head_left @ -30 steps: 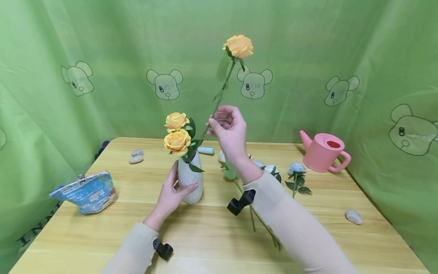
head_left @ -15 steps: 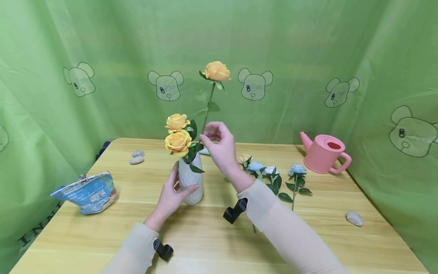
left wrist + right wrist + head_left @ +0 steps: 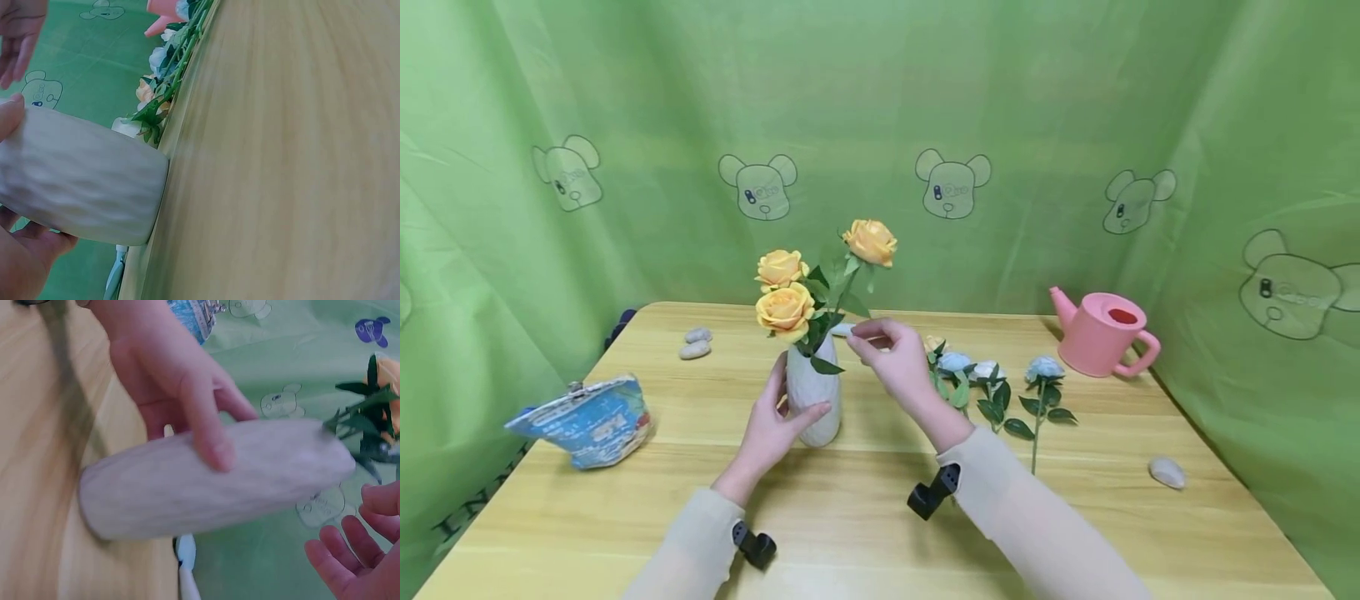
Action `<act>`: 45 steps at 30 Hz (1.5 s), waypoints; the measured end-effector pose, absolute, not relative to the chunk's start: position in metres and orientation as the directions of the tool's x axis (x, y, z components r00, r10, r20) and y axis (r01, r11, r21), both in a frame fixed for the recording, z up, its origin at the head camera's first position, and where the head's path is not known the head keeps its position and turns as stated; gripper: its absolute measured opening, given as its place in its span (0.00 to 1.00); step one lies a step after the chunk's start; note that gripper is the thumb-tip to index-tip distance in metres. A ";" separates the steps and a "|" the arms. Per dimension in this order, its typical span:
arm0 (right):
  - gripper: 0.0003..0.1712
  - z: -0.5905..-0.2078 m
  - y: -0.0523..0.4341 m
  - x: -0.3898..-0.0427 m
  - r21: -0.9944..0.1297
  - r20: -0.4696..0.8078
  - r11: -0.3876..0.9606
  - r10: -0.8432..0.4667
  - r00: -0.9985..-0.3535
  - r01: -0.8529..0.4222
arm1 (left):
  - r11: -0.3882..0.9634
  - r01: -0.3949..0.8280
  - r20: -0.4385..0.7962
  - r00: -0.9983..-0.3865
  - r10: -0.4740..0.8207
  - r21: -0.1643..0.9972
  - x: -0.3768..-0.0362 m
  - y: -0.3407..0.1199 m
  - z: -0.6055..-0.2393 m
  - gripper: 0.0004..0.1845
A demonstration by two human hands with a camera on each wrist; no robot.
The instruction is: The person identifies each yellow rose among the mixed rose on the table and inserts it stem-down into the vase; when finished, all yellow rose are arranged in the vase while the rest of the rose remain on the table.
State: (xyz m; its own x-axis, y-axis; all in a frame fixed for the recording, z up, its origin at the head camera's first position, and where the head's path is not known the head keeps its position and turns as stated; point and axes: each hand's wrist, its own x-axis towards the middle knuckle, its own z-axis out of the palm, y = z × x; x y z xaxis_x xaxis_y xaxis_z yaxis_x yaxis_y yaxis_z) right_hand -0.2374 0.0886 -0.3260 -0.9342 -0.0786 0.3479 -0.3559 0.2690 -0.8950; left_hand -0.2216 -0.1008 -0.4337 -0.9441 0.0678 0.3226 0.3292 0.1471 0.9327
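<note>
A white textured vase (image 3: 815, 398) stands on the wooden table, and my left hand (image 3: 772, 433) grips its body with fingers and thumb around it. Two yellow roses (image 3: 785, 312) lean left at its mouth. A third, orange-yellow rose (image 3: 870, 242) rises to the right, its stem running down into the vase. My right hand (image 3: 895, 354) hovers just right of the vase's mouth, apart from it. In the right wrist view, the right hand's loosely bent fingers (image 3: 342, 547) and thumb are spread with nothing between them. The stems inside the vase are hidden.
Several pale blue, white and peach flowers (image 3: 988, 372) lie right of my right hand. A pink watering can (image 3: 1097, 335) stands at the back right. Stones (image 3: 696, 343) and a blue bag (image 3: 597, 425) are on the left, a grey stone (image 3: 1168, 472) on the right.
The third rose has come down and left, its stem sinking into the vase. My right hand has lowered and let go of the stem. The left hand keeps its grip on the vase.
</note>
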 end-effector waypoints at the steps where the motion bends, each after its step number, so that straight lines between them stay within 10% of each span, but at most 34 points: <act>1: 0.11 -0.330 0.092 -0.237 -0.904 0.333 0.255 -0.082 -0.939 -0.343 | 0.148 0.327 0.321 -0.945 0.067 0.933 -0.221 -0.101 -0.433 0.51; 26: 0.20 -0.390 0.207 -0.234 -0.986 0.016 0.169 -0.009 -1.000 -0.018 | 0.109 0.318 0.308 -0.947 0.095 0.942 -0.211 -0.098 -0.416 0.51; 45: 0.23 -0.417 0.210 -0.273 -0.905 -0.260 0.356 -0.027 -0.965 0.234 | 0.122 0.297 0.286 -0.953 0.099 0.947 -0.203 -0.098 -0.405 0.49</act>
State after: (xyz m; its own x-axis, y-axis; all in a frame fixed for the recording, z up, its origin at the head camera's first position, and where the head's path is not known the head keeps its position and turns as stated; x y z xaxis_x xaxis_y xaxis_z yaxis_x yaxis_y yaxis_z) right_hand -0.2728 0.2096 -0.4172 -0.9653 -0.0266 -0.2596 0.2335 0.3561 -0.9048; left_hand -0.2034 -0.0982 -0.4045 -0.9532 0.0988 0.2858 0.2966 0.1223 0.9471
